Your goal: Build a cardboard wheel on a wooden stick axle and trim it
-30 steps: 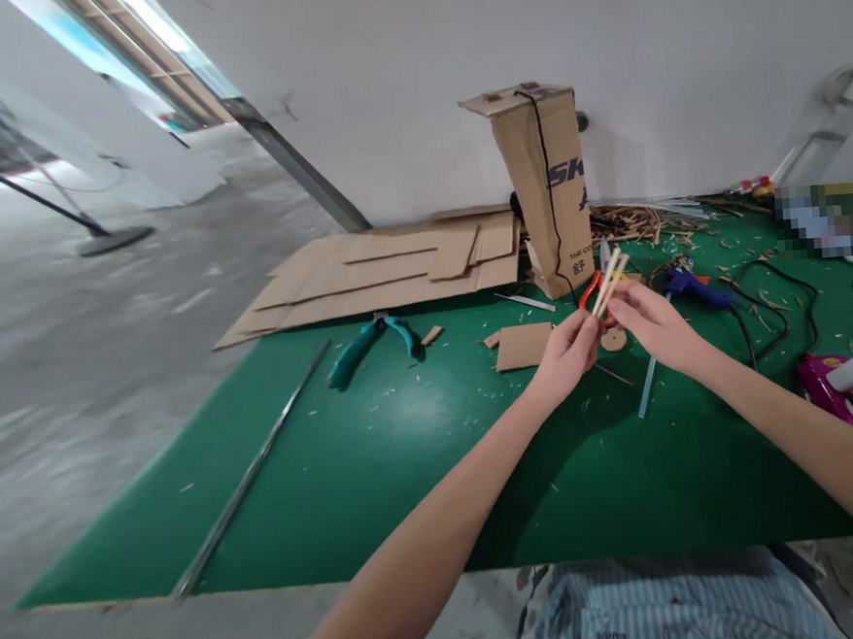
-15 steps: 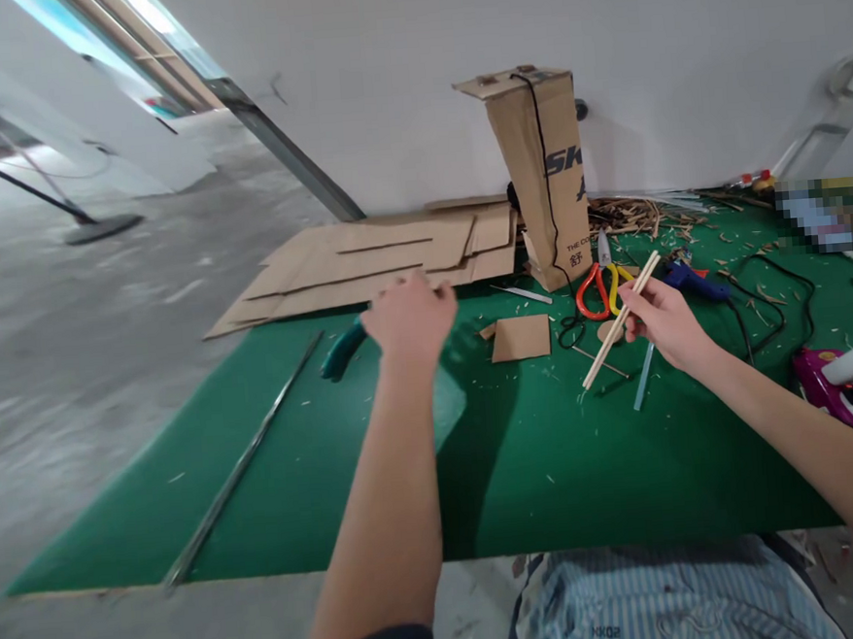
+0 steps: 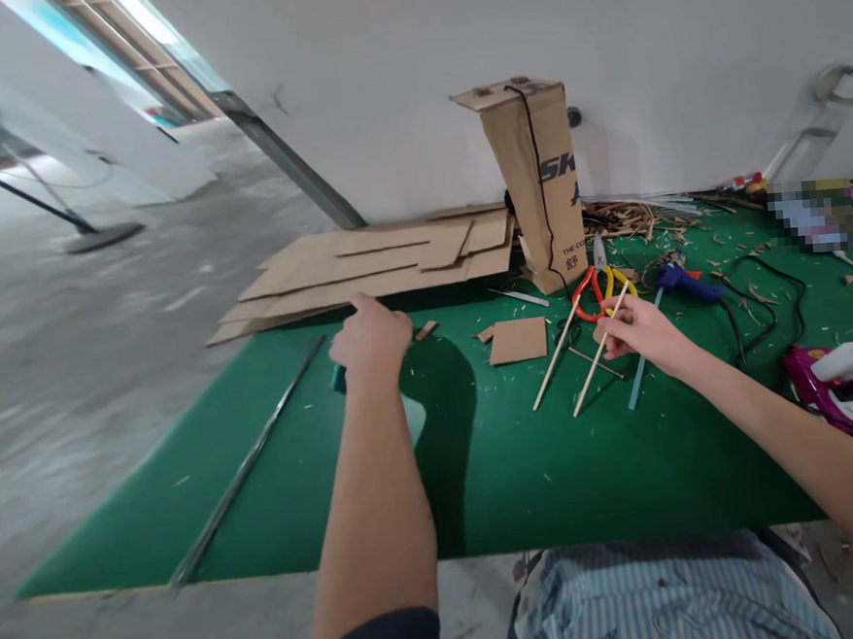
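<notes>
My left hand (image 3: pixel 371 343) is closed over a dark green curved handle (image 3: pixel 338 379) on the table. Only one end of it shows, and most of my fingers are hidden behind the back of the hand. My right hand (image 3: pixel 643 334) pinches a thin wooden chopstick (image 3: pixel 591 376), slanted with its lower end toward me. A second chopstick (image 3: pixel 552 364) lies at a similar slant to its left, apart from my fingers. Behind the right hand are scissors (image 3: pixel 591 293) with red and yellow handles. A square of cardboard (image 3: pixel 518 340) lies between my hands.
Flat cardboard sheets (image 3: pixel 306 274) lie along the wall, beside an upright cardboard box (image 3: pixel 538 185) with a black cord. To the right are a blue glue gun (image 3: pixel 691 282), cables and a magenta device (image 3: pixel 833 393). A long thin strip (image 3: pixel 250 458) crosses the table's left side.
My left hand has moved left and slightly down, onto the green handle. The two chopsticks, together in my right hand before, are now apart, with one left of the hand.
</notes>
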A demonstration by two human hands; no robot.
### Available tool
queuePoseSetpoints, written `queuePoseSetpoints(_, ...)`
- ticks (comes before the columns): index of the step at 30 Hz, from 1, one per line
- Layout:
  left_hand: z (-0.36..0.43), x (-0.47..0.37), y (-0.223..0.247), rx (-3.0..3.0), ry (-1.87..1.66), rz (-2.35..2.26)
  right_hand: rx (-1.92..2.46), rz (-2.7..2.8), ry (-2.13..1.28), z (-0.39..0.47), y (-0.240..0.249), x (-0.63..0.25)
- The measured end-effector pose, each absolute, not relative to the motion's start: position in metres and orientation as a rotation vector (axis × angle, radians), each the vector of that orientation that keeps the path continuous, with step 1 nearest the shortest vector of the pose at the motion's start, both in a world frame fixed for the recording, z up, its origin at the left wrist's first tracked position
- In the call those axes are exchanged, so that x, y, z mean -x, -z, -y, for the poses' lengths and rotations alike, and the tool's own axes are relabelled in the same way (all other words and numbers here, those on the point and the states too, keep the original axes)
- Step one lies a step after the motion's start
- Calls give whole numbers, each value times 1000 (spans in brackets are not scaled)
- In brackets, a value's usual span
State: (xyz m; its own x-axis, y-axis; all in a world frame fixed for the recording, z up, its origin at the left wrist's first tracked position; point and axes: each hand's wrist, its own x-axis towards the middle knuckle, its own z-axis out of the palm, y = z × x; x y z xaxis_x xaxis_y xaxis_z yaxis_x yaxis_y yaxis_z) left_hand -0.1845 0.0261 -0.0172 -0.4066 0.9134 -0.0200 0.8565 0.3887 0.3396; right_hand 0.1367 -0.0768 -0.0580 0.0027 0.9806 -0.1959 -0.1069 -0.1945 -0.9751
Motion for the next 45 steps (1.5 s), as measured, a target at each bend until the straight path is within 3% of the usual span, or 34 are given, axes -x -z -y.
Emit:
queuePoseSetpoints(7, 19, 167, -55, -1608, -579, -2606, 1357, 1050, -1434, 74, 56, -147)
queuePoseSetpoints(11, 46, 149, -83, -1731, -966, -2593, 1470, 1194, -1390, 76, 53, -152)
queuePoseSetpoints(16, 58, 105, -65, -1658, -1611, -1405, 1533, 1572, -1077, 82, 51, -160)
queuePoseSetpoints(19, 63, 65, -37, -1576, -1612, -960, 1406, 1567, -1088, 84, 48, -161)
queuePoseSetpoints(24, 77, 9, 18, -2196, -1151, -828, 942, 1256, -1373, 87, 44, -158)
queuePoseSetpoints(29, 77, -8, 53, -2524, -867, -781, 1056, 893, -1317, 91, 48, -154)
queuePoseSetpoints(33, 67, 5, 48, -2677, -794, -736, 1096, 717, -1217, 88, 52, -160)
queuePoseSetpoints(36, 53, 26, 35, -2752, -672, -1204, 1091, 709, -1188, 85, 50, -171)
queuePoseSetpoints(40, 39, 49, 23, -2645, -40, -1628, 1137, 818, -1132, 83, 40, -186)
queuePoseSetpoints(45, 40, 50, 20, -2535, 254, -1664, 1246, 1046, -938, 85, 32, -194)
